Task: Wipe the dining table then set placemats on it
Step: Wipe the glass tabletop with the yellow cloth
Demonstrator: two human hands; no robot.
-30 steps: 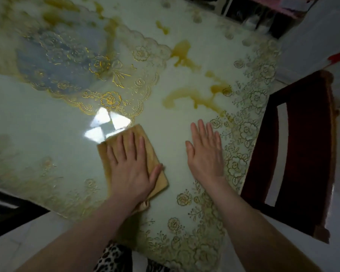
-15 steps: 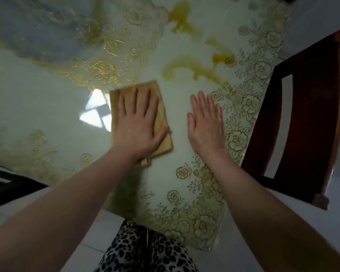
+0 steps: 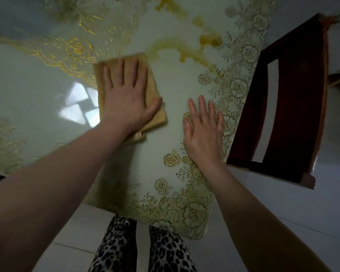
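Honestly, left hand [image 3: 126, 99] flat on the folded yellow cloth [image 3: 154, 116], right hand [image 3: 203, 130] flat on the tablecloth [image 3: 175, 79]: I'd push toward the yellow spill [image 3: 177, 48] at 1 o'clock, pressing evenly.

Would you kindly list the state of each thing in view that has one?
cloth: folded, flat on the table, pressed under the left hand
left hand: fingers straight and spread, on the cloth
right hand: flat on the table, fingers straight
spill: yellow streaks, unwiped, just beyond the cloth
table: glossy, reflecting a window
chair: upright beside the table
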